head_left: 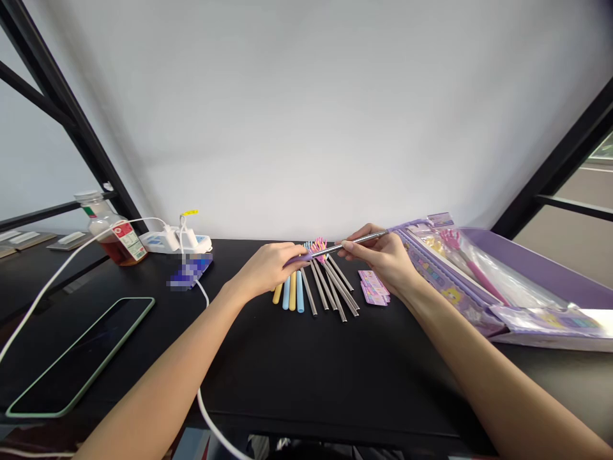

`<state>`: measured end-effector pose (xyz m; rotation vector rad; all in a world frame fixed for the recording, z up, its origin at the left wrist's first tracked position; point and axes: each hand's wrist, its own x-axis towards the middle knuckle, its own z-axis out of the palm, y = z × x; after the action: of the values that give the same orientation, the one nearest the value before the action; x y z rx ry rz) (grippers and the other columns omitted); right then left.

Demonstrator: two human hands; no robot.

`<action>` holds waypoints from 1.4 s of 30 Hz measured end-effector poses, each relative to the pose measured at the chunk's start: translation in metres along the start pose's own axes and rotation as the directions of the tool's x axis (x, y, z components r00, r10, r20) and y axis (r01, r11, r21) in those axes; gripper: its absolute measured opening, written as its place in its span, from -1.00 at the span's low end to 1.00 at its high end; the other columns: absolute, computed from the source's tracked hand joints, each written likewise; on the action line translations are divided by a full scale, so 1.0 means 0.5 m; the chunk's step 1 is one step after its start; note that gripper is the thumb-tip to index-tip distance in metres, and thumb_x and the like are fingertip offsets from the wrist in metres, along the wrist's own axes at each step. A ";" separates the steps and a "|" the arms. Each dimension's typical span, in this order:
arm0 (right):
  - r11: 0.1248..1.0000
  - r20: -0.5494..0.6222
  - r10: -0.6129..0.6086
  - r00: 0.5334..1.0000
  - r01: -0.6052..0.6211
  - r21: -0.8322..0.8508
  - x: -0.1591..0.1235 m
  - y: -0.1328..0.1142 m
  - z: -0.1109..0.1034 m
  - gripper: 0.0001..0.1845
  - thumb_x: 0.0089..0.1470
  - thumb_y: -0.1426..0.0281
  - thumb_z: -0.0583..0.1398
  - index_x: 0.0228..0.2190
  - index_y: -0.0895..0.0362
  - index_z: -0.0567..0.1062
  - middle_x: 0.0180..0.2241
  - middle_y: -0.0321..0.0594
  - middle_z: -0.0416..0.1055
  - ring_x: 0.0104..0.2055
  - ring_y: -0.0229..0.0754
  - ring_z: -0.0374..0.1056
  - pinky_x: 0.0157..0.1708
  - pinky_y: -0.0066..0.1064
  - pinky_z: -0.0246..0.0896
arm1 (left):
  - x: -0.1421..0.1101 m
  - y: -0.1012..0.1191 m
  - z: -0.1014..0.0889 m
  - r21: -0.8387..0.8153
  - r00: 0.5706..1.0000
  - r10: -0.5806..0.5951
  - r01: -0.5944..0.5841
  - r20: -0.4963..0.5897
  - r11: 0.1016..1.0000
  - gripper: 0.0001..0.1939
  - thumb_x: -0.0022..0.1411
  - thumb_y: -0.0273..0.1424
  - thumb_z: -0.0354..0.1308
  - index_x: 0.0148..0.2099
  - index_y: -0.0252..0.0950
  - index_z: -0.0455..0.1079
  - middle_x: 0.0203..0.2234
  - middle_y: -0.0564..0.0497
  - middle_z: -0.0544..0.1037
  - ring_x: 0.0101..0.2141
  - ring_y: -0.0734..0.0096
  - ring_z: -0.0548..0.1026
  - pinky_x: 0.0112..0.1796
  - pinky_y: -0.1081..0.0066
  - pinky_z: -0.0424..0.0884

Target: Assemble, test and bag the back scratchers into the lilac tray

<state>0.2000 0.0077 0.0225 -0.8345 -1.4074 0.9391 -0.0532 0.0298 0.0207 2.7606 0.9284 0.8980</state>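
Your left hand (274,266) grips the purple sleeve (297,258); your right hand (383,254) pinches the metal rod (349,243), raised above the table (287,367). For good control, keep both parts in line, with fingers near the join, avoiding sideways strain.

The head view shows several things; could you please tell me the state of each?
Silver rod: held by left hand and right hand
Other rods: lying fanned out
Yellow and blue tubes: lying side by side
Pink cards: overlapping
Purple box: open
Phone: flat, screen dark
Bottle: partly filled
Power strip: plugs inserted
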 end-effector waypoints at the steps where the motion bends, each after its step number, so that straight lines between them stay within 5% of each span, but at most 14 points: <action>1: 1.000 -0.008 -0.017 1.000 0.017 -0.008 0.000 0.000 -0.002 -0.68 -0.11 0.24 0.47 -0.42 0.16 0.52 -0.47 -0.14 0.58 -0.38 -0.14 0.52 -0.33 -0.33 0.42 | 0.000 -0.001 0.003 0.008 1.000 0.017 -0.016 -0.014 1.000 -0.75 0.46 -0.25 0.04 -0.03 -0.24 0.48 -0.30 0.03 0.57 -0.36 0.41 0.47 -0.34 0.42 0.33; 10: 0.993 0.032 -0.058 0.998 0.061 -0.097 -0.022 0.011 0.041 -0.67 -0.17 0.20 0.49 -0.49 0.15 0.54 -0.52 -0.20 0.53 -0.47 -0.19 0.43 -0.44 -0.33 0.36 | 0.005 0.023 0.032 0.105 0.973 0.191 -0.178 -0.127 0.978 -0.77 0.45 -0.29 0.04 -0.13 -0.30 0.45 -0.35 -0.01 0.58 -0.32 0.34 0.53 -0.25 0.36 0.41; 15: 0.998 -0.076 -0.033 0.997 0.029 -0.058 -0.008 0.018 0.057 -0.65 -0.21 0.18 0.50 -0.47 0.14 0.58 -0.53 -0.26 0.45 -0.51 -0.29 0.26 -0.51 -0.39 0.22 | 0.010 0.030 0.024 0.079 0.991 0.052 -0.042 -0.125 0.996 -0.72 0.47 -0.22 0.00 0.03 -0.23 0.43 -0.22 -0.01 0.58 -0.28 0.37 0.53 -0.28 0.42 0.39; 20: 0.980 -0.204 0.073 0.976 -0.032 0.198 0.012 0.009 -0.002 -0.61 -0.16 0.11 0.47 -0.48 0.11 0.51 -0.60 -0.36 0.26 -0.57 -0.34 0.15 -0.59 -0.43 0.11 | 0.005 0.014 -0.011 -0.034 0.994 -0.107 0.106 -0.023 0.994 -0.65 0.46 -0.12 -0.03 0.02 -0.17 0.48 -0.28 0.05 0.61 -0.38 0.43 0.50 -0.32 0.44 0.36; 23: 0.997 -0.152 0.004 0.988 -0.015 -0.073 0.011 0.001 -0.044 -0.57 -0.06 0.04 0.41 -0.54 0.13 0.48 -0.62 -0.32 0.28 -0.60 -0.34 0.14 -0.61 -0.41 0.06 | 0.001 0.004 -0.024 -0.140 0.989 -0.148 0.147 0.000 0.979 -0.65 0.43 -0.12 0.01 -0.08 -0.20 0.53 -0.35 0.07 0.62 -0.41 0.44 0.49 -0.33 0.46 0.36; 27: 0.911 0.020 0.014 1.000 -0.005 -0.412 0.001 -0.006 -0.064 -0.48 0.11 -0.05 0.25 -0.54 0.14 0.44 -0.67 -0.35 0.21 -0.64 -0.36 0.05 -0.63 -0.43 -0.05 | -0.001 -0.001 -0.027 -0.193 0.988 -0.156 0.150 -0.015 0.970 -0.69 0.38 -0.18 0.09 -0.14 -0.22 0.59 -0.30 0.04 0.65 -0.34 0.39 0.55 -0.28 0.46 0.40; 32: 0.888 0.113 0.008 0.994 0.045 -0.459 -0.004 -0.008 -0.053 -0.46 0.11 -0.10 0.22 -0.51 0.13 0.44 -0.69 -0.39 0.16 -0.64 -0.36 0.02 -0.63 -0.44 -0.06 | -0.001 -0.004 -0.015 -0.208 0.988 -0.148 0.137 -0.037 0.968 -0.71 0.36 -0.20 0.13 -0.10 -0.23 0.62 -0.34 0.02 0.66 -0.40 0.40 0.54 -0.34 0.45 0.38; 42: 0.909 0.104 -0.047 0.993 0.085 -0.408 -0.010 0.007 -0.018 -0.51 0.15 -0.06 0.21 -0.50 0.11 0.42 -0.69 -0.37 0.19 -0.62 -0.31 0.09 -0.58 -0.42 0.00 | 0.004 0.009 0.003 -0.061 0.990 -0.084 0.077 -0.115 0.995 -0.63 0.40 -0.13 0.07 -0.19 -0.20 0.63 -0.56 0.07 0.51 -0.55 0.47 0.33 -0.44 0.42 0.20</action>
<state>0.2094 0.0050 0.0171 -1.0572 -1.7376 0.6403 -0.0485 0.0273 0.0217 2.6274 1.0088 1.0658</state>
